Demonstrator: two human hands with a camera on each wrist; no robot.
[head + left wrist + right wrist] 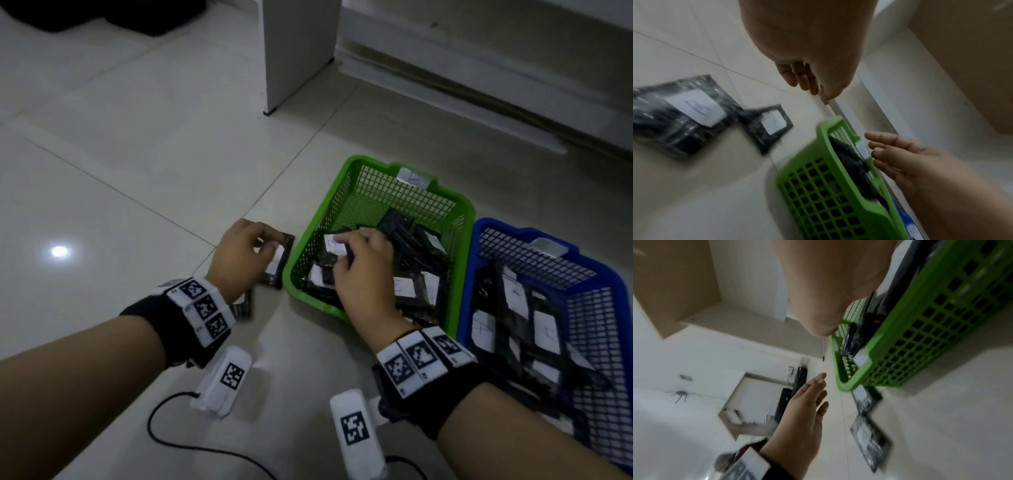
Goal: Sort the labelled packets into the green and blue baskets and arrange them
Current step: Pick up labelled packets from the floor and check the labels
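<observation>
The green basket (457, 202) holds several black packets with white labels, and the blue basket (496, 226) to its right holds several more. My right hand (359, 270) is inside the green basket, its fingertips on the white label of a packet (331, 247). In the left wrist view its fingers (892, 146) lie nearly straight over the green basket (824, 162). My left hand (251, 251) hovers over a labelled packet (278, 265) on the floor beside the green basket; its fingers (803, 78) hang loosely and hold nothing. A second packet (244, 306) lies nearer to me.
A white furniture panel (298, 54) stands on the tiled floor beyond the baskets, with a low white ledge (479, 102) running to the right. A black cable (161, 431) trails on the floor near me. The two floor packets (684, 116) (766, 128) lie side by side.
</observation>
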